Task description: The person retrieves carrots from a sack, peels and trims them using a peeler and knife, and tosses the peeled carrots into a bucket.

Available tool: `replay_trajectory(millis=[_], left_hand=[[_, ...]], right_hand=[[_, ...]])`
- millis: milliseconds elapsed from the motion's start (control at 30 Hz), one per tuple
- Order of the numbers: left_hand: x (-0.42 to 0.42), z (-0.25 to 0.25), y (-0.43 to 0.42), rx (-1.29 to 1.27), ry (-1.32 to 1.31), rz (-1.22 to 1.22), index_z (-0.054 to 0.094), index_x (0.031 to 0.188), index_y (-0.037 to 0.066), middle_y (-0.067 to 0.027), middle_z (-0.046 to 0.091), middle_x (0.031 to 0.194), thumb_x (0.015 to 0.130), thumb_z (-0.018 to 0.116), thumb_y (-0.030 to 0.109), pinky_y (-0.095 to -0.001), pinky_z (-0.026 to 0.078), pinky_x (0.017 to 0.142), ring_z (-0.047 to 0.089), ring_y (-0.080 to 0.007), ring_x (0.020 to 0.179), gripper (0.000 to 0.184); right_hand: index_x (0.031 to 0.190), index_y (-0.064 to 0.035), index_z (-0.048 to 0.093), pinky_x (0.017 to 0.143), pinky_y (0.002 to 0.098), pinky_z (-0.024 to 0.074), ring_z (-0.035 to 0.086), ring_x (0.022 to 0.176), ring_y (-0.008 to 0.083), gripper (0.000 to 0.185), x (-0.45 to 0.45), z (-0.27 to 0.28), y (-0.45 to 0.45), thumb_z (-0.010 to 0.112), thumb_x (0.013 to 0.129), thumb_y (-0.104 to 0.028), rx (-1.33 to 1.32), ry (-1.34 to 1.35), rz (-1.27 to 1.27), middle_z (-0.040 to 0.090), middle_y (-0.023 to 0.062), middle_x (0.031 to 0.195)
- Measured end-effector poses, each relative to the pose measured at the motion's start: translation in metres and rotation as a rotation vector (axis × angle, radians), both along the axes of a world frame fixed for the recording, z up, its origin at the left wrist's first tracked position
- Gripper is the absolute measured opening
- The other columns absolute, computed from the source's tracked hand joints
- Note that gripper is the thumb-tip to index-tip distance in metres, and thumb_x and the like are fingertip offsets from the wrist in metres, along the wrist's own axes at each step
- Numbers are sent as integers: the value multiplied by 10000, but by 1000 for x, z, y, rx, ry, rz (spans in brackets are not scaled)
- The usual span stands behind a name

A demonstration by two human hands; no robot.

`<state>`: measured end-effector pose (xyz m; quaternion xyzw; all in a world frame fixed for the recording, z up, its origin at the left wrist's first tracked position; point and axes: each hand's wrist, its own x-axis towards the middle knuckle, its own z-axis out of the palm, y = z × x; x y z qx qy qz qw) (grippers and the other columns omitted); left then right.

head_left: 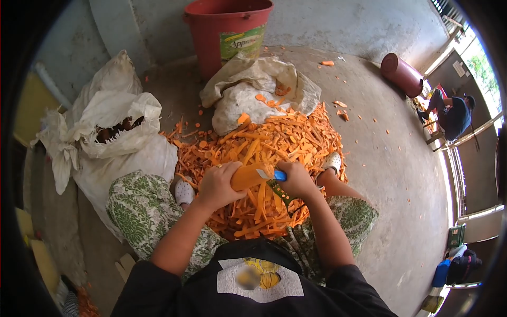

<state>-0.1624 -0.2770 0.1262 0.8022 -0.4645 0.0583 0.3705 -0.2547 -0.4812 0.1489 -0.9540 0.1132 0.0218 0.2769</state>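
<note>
My left hand [219, 185] is closed around the near end of a thick, peeled orange root [246, 177], which looks like a sweet potato. My right hand [297, 180] grips a tool with a blue handle [280, 175]; its short metal blade [262, 173] lies against the root's far end. Whether it is a knife or a peeler I cannot tell. Below both hands spreads a large heap of orange strips and slices [296, 140]. A dark green, yellow-dotted strip [280, 194] shows under my right hand.
Behind the heap lies a crumpled white sack [232, 105], with a red bin [206, 42] beyond it. An open sack [113, 145] of dark reddish roots stands at left. A red barrel [398, 74] lies tipped near a seated person [457, 119] at right.
</note>
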Motion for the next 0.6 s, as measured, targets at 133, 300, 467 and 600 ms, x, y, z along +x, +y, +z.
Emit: replay_trajectory(millis=[133,300,467,600], left_hand=[[11,6,11,42,-110,-65,524,942,68,-78,582,852,543,730,241,-361,466,648,588,-244,754,482],[-12,30,1,-117,-147,-325,531,923,93,-50,587,872,545,733,250,-378,443,740,580,-236,815,456],[-4,25,6,-146,-119,-284,523,939,101,-52,566,931,560,717,211,-407,403,839,542,-232,914,439],[-9,23,-2,-231,-10,-294,507,969,96,-75,558,949,584,719,150,-406,378,875,506,-242,982,443]], right_hand=[[740,-38,602,616,392,451,581,658,316,161,10,-15,-1,575,695,-189,173,116,-169,583,178,665],[751,24,600,618,413,447,580,652,348,291,28,-87,-51,532,759,-258,52,274,-395,582,218,673],[818,-3,622,560,396,442,579,588,294,295,24,-73,-25,513,814,-277,174,303,-350,585,183,642],[933,7,596,571,303,445,569,625,171,269,29,-101,11,496,835,-223,564,340,-311,612,104,745]])
